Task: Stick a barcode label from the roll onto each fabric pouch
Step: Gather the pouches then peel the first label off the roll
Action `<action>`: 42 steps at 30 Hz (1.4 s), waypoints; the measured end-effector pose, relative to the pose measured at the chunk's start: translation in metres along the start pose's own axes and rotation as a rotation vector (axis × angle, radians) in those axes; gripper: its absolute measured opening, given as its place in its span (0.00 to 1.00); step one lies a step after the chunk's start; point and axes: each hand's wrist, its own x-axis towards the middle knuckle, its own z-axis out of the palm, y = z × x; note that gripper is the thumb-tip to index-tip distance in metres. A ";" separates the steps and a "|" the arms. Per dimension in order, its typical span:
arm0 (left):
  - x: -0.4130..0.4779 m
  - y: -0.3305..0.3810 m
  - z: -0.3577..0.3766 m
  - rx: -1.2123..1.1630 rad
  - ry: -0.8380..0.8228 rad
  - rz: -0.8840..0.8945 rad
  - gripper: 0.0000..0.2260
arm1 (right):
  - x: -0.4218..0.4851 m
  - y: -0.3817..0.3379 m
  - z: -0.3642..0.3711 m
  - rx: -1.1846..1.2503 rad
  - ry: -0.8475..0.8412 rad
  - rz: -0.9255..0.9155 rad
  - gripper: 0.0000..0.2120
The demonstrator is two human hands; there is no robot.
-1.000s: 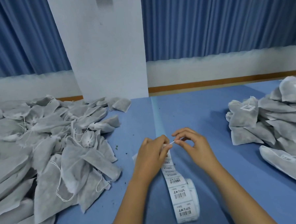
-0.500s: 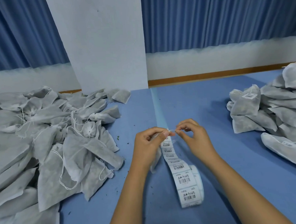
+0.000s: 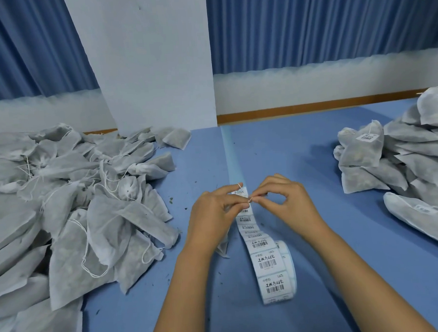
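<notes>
The label strip (image 3: 249,230) runs up from its roll (image 3: 282,271), which lies on the blue tabletop (image 3: 301,161) at 6 o'clock. The left hand (image 3: 213,214) grips the strip's upper end, fingers curled round it. The right hand (image 3: 288,202) pinches that end's edge between thumb and forefinger. Bare pouches (image 3: 63,212) are heaped at 9 o'clock and labelled pouches (image 3: 403,161) at 3 o'clock.

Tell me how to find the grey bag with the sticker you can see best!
Look at the blue table, then at the heap of grey fabric pouches on its right side. On the heap's left edge one plump pouch stands upright, and a white barcode label shows whole near its top.
</notes>
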 end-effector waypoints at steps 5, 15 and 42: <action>-0.002 0.002 0.004 -0.168 -0.103 0.015 0.04 | -0.001 0.001 0.005 0.040 0.067 0.056 0.09; -0.002 0.010 0.005 -0.247 0.071 0.000 0.07 | 0.001 -0.002 0.011 0.441 0.097 0.432 0.08; -0.003 0.021 0.003 -0.401 0.247 -0.083 0.08 | -0.001 -0.011 0.020 0.368 0.037 0.303 0.09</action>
